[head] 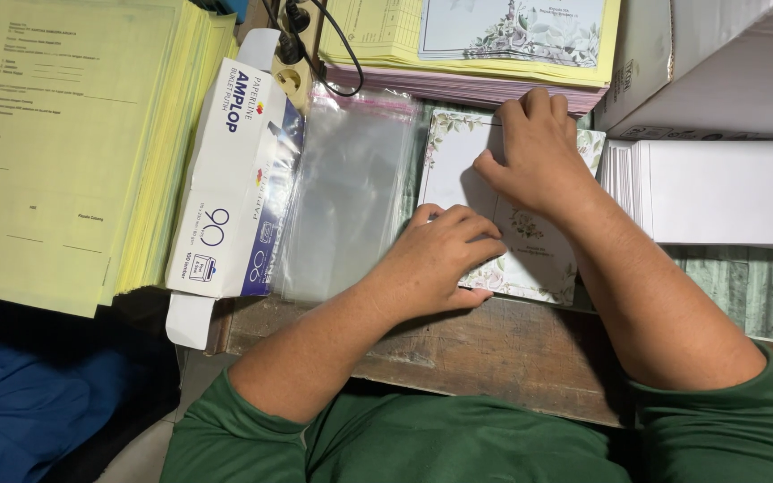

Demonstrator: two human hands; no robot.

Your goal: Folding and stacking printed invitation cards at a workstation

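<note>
Both hands rest on a floral-bordered card (458,170) that lies flat on the wooden tabletop (512,353), a little right of the scene's middle. The left hand (440,259) presses on the card's near left part, its grip drawn together into a loose fist with the knuckles bent and the fingers curled down onto the paper. The right hand (539,152) lies on the card's far right part, fingers together and flat, the thumb pointing left across the white middle; it clasps nothing, only pins the sheet down. The two forearms in green sleeves come in from the near edge and the near right.

Just left of the card, touching or overlapping its left edge, lies a stack of clear plastic sleeves (346,192). Further left sits a white and blue envelope box (230,179), open at its near end, and beyond it a tall pile of yellow forms (64,152). At the far edge a stack of yellow and pink paper (467,76) crowds the card's far side, a floral sheet on top. To the right a pile of white sheets (717,192) stands close by. The only bare wood is the near strip of tabletop below the card.
</note>
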